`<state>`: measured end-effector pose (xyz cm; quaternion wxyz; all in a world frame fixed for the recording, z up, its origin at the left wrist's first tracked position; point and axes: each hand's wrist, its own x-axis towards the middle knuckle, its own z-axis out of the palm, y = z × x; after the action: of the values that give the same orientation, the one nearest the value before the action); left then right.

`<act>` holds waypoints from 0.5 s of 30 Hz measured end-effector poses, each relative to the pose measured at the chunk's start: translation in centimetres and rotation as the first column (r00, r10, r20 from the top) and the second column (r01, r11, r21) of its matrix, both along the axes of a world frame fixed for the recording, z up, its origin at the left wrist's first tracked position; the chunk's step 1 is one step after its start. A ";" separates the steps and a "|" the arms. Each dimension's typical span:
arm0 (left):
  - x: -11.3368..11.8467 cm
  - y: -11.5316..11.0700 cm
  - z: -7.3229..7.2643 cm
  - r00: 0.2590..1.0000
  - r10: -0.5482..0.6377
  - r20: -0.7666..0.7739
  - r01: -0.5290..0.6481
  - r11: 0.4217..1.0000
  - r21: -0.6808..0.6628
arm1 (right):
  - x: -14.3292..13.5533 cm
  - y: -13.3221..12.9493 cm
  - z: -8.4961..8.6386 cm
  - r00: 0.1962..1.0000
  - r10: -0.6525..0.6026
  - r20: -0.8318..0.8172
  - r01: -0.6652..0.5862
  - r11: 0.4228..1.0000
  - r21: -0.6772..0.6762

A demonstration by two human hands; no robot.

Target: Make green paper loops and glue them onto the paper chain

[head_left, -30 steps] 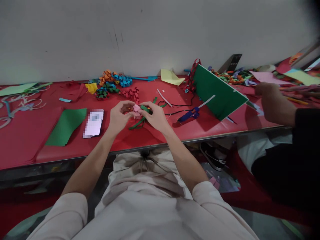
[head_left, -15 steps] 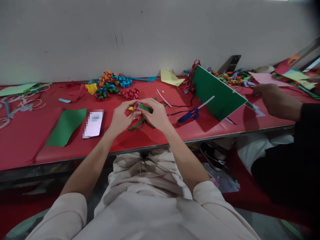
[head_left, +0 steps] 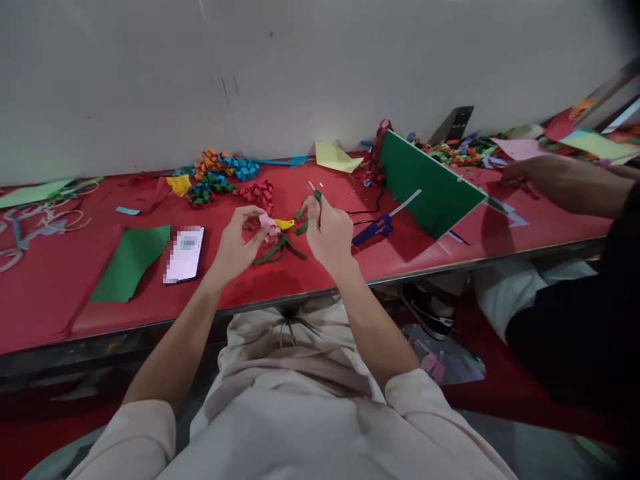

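My left hand [head_left: 234,243] pinches a small pink folded-paper piece [head_left: 269,228] between thumb and fingers, above the red table. A yellow paper piece [head_left: 285,225] sticks out from its right side; whether the two are joined I cannot tell. Close by on the right, my right hand [head_left: 331,233] is closed on a green paper strip [head_left: 301,227], part of which loops out to the left of the fingers. Beneath and between the hands lie more thin green strips [head_left: 274,253] on the tabletop.
Purple scissors [head_left: 373,230] lie right of my hands, before a leaning green board [head_left: 430,183]. A phone [head_left: 185,255] and green paper [head_left: 131,263] are at left. Curled paper chains [head_left: 213,167] lie at the back. A co-worker's hand [head_left: 540,180] is at far right.
My hands have moved apart; the right one has drawn away to the right with the green strip. The pink and yellow paper show more clearly in the left hand's grasp.
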<state>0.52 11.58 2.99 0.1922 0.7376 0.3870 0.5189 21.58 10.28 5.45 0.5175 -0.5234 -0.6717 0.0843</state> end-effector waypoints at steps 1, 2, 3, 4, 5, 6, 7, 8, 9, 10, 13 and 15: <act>0.1 -0.4 0.0 1.000 0.020 -0.023 -0.020 1.000 0.002 | -0.1 -0.1 0.0 1.000 0.007 -0.010 -0.007 1.000 -0.016; 0.3 -0.7 0.1 0.998 0.036 -0.056 -0.036 0.999 0.005 | -0.3 -0.1 0.0 1.000 0.017 -0.020 -0.017 1.000 -0.015; 0.5 -1.0 0.2 0.995 0.051 -0.089 -0.050 0.999 0.014 | -0.5 0.0 0.0 0.999 0.026 -0.025 -0.026 1.000 -0.003; 0.6 -1.2 0.2 0.991 0.065 -0.116 -0.063 0.998 0.025 | -0.7 0.0 0.0 0.999 0.033 -0.024 -0.033 0.999 0.015; 0.7 -1.4 0.2 0.987 0.080 -0.136 -0.076 0.996 0.038 | -1.0 0.0 -0.1 0.999 0.037 -0.015 -0.036 0.999 0.034; 0.8 -1.6 0.2 0.984 0.099 -0.150 -0.092 0.994 0.051 | -1.3 0.0 -0.1 0.999 0.038 0.000 -0.038 0.998 0.052; 0.9 -1.6 0.1 0.979 0.119 -0.164 -0.110 0.992 0.063 | -1.6 -0.1 -0.2 0.999 0.039 0.017 -0.040 0.997 0.067; 0.9 -1.7 0.0 0.975 0.135 -0.178 -0.124 0.990 0.071 | -1.8 -0.3 -0.2 0.999 0.041 0.030 -0.044 0.996 0.075; 0.9 -1.7 -0.1 0.970 0.147 -0.194 -0.134 0.988 0.079 | -2.0 -0.5 -0.2 0.998 0.051 0.034 -0.053 0.996 0.077; 0.9 -1.7 -0.2 0.965 0.156 -0.210 -0.140 0.986 0.090 | -2.2 -0.7 -0.2 0.997 0.070 0.023 -0.071 0.995 0.073; 0.8 -1.8 -0.5 0.965 0.168 -0.202 -0.149 0.983 0.105 | -2.4 -1.0 -0.6 0.966 0.206 -0.154 -0.204 0.979 0.030; 0.8 -1.8 -0.6 0.983 0.131 -0.125 -0.123 0.990 0.069 | -2.4 -0.8 -1.1 0.885 0.301 -0.355 -0.321 0.947 0.003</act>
<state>1.37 9.79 2.40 0.1107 0.7488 0.4291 0.4928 19.18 9.50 4.34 0.5937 -0.3997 -0.6412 0.2767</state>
